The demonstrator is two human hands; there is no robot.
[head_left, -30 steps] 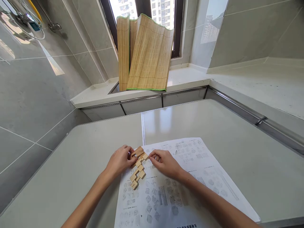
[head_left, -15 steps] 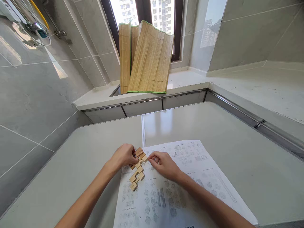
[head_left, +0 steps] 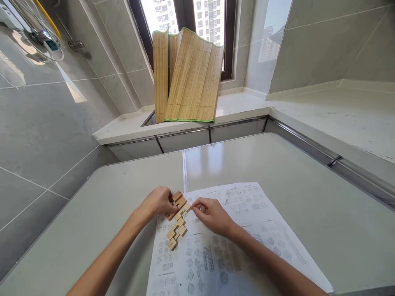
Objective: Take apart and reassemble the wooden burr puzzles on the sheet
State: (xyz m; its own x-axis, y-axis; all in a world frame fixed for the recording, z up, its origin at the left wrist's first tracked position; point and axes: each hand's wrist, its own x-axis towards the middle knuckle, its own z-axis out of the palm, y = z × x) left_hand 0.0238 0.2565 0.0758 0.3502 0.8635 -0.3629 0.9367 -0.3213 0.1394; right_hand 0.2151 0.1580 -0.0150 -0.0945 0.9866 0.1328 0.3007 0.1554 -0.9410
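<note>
My left hand (head_left: 158, 201) is closed on a dark brown wooden puzzle piece (head_left: 180, 201), thumb on top and fingers curled at its far side. Pale wooden puzzle pieces (head_left: 179, 223) run from the brown one toward me in a stepped, zigzag row, lying on a large printed sheet (head_left: 247, 238). At the upper right end of that row, my right hand (head_left: 211, 213) pinches the corner of a pale piece (head_left: 187, 208) between thumb and forefinger. My left fingers partly hide the brown wood.
The printed sheet lies on a pale grey table (head_left: 132, 181) with a seam (head_left: 185, 168) down its middle. Behind the table, a folded bamboo mat (head_left: 194, 78) leans by the window on a white ledge (head_left: 240, 102). Tiled walls stand on both sides.
The view has shifted slightly. My left hand has tilted the brown piece a little, showing more of its top. My right hand keeps its pinch at the pale piece.
</note>
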